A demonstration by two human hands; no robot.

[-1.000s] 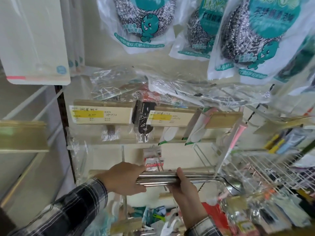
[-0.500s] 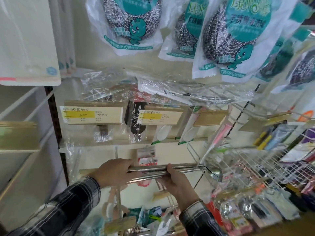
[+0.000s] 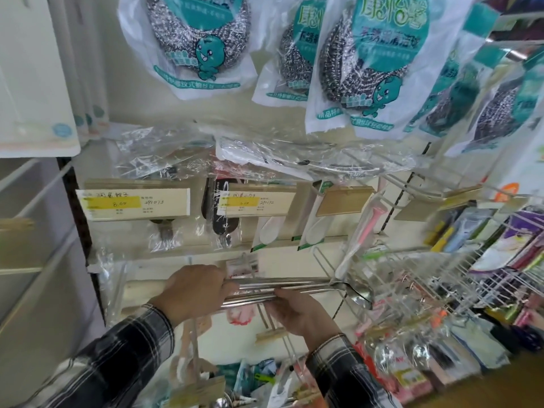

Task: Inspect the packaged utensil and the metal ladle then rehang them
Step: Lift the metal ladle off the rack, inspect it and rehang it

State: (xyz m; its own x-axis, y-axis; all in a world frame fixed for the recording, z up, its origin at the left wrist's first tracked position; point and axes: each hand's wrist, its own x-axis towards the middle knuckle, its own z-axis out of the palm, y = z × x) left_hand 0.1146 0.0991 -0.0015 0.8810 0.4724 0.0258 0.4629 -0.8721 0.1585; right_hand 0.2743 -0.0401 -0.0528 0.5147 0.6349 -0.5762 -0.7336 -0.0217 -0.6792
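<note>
Both hands (image 3: 194, 290) gripping ladle (image 3: 282, 290) (handle end hidden)

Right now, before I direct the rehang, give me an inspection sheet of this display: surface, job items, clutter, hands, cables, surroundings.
Surface: pegboard display wall with hooks and price tags; no table in view.
Job's things: metal ladle held level, bowl to the right beside the wire rack. It looks like several handles bundled; count unclear. Packaged utensil: cannot single it out among the hanging packs.
Clutter: clear-bagged utensils, white spoons, a pink-handled tool.
Hands: left hand wraps the handle end from above; right hand supports the handles from below.
Cables: nothing seen.
Surroundings: steel scourer packs hang overhead; mixed packets sit lower right.
</note>
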